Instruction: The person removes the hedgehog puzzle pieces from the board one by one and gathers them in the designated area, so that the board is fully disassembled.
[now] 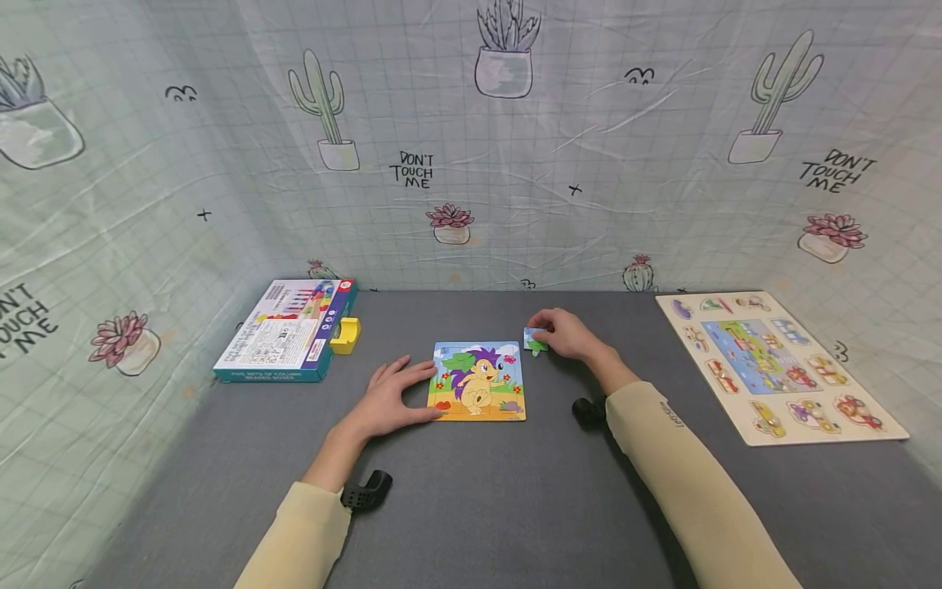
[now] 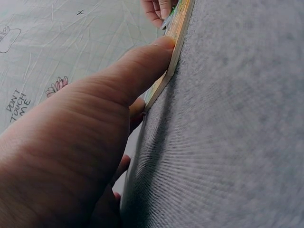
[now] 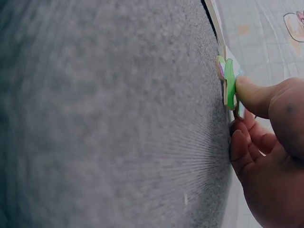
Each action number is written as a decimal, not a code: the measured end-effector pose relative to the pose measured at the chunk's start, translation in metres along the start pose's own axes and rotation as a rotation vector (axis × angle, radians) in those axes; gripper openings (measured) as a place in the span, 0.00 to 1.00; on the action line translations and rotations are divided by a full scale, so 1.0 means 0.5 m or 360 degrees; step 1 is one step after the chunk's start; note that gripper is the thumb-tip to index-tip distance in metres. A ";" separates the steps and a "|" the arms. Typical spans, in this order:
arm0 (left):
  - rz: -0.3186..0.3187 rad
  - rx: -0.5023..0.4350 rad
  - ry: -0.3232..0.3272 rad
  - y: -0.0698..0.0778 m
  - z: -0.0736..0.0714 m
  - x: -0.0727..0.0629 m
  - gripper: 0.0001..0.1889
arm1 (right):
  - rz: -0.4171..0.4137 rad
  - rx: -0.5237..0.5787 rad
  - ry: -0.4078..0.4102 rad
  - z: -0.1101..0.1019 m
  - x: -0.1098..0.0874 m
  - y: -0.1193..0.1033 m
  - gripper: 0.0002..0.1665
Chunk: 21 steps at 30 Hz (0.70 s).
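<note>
A square hedgehog jigsaw puzzle [image 1: 482,388] lies flat on the grey table in the head view. At its left side rests my left hand [image 1: 390,398], fingers spread; the thumb [image 2: 142,64] presses on the puzzle's near left corner and the index fingertip touches farther up the same side. Beyond the puzzle's far right corner, my right hand [image 1: 567,334] pinches a blue and green puzzle piece [image 1: 533,335] by the table surface. The right wrist view shows green and purple parts on the piece [image 3: 230,85]; whether more than one piece is there, I cannot tell.
On the left lies a flat printed box [image 1: 283,327], with a yellow plastic object [image 1: 346,336] against its right side. A wooden picture board [image 1: 692,315] with vehicle shapes is on the right. Cactus-print cloth [image 1: 530,213] stands behind the table.
</note>
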<state>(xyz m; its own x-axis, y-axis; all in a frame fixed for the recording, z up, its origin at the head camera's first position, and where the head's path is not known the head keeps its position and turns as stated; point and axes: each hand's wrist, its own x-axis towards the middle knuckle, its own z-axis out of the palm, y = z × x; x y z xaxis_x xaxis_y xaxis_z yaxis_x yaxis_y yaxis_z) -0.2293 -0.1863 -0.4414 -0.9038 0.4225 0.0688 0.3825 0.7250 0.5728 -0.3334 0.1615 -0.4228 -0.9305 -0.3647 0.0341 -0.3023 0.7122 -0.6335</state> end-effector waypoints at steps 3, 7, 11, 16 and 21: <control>0.0005 -0.0005 0.0001 0.000 0.000 0.000 0.40 | -0.0046 -0.0019 0.0002 0.000 0.000 0.001 0.12; 0.0014 -0.0009 0.0002 -0.001 0.000 0.000 0.40 | -0.0076 -0.0025 -0.0013 -0.004 -0.002 0.006 0.14; 0.0011 -0.0002 0.0000 -0.001 0.002 0.000 0.40 | -0.0067 -0.0027 -0.0071 -0.011 -0.008 0.011 0.19; 0.0008 0.0008 0.0008 -0.002 0.002 0.001 0.40 | -0.0034 -0.0049 -0.0150 -0.017 -0.016 0.011 0.29; 0.0014 0.0001 0.0013 0.001 0.001 0.000 0.40 | -0.0021 -0.0081 -0.0179 -0.019 -0.019 0.010 0.32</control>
<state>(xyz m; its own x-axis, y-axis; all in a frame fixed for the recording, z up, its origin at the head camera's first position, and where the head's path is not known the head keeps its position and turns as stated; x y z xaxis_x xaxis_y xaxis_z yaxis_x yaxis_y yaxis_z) -0.2289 -0.1859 -0.4414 -0.9017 0.4247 0.0805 0.3909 0.7215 0.5716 -0.3283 0.1743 -0.4187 -0.8980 -0.4375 -0.0466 -0.3273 0.7352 -0.5936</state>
